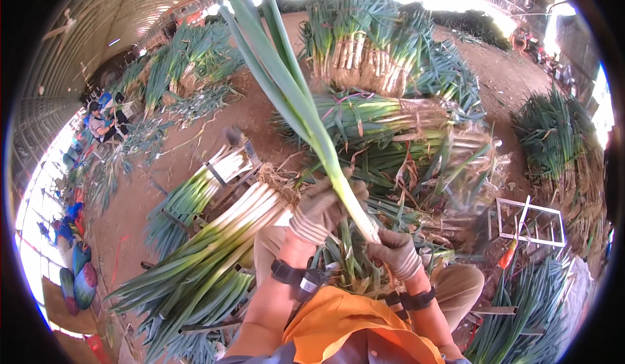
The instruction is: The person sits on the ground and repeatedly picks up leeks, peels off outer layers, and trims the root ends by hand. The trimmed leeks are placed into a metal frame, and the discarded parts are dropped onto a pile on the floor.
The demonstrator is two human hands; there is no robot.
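Observation:
A single long green onion [317,130] slants across the middle of the view, its broad leaves reaching up to the top edge. My left hand [316,212], in a striped work glove, wraps around its pale stem. Lower down, my gloved right hand [398,254] grips the white base; the root end is mostly hidden by the fingers. Beside my left hand lies a pile of cleaned green onions [234,222], white ends towards me and leaves spreading to the lower left. Loose leaves and peelings [349,261] lie between my knees.
Untrimmed onion bundles [381,115] lie just ahead, with upright tied bundles [366,47] behind. A metal frame [530,221] and an orange-handled tool [512,247] are at the right, above more onions [527,305]. Another bundle [215,178] rests in a rack at left. A person [102,122] sits far left.

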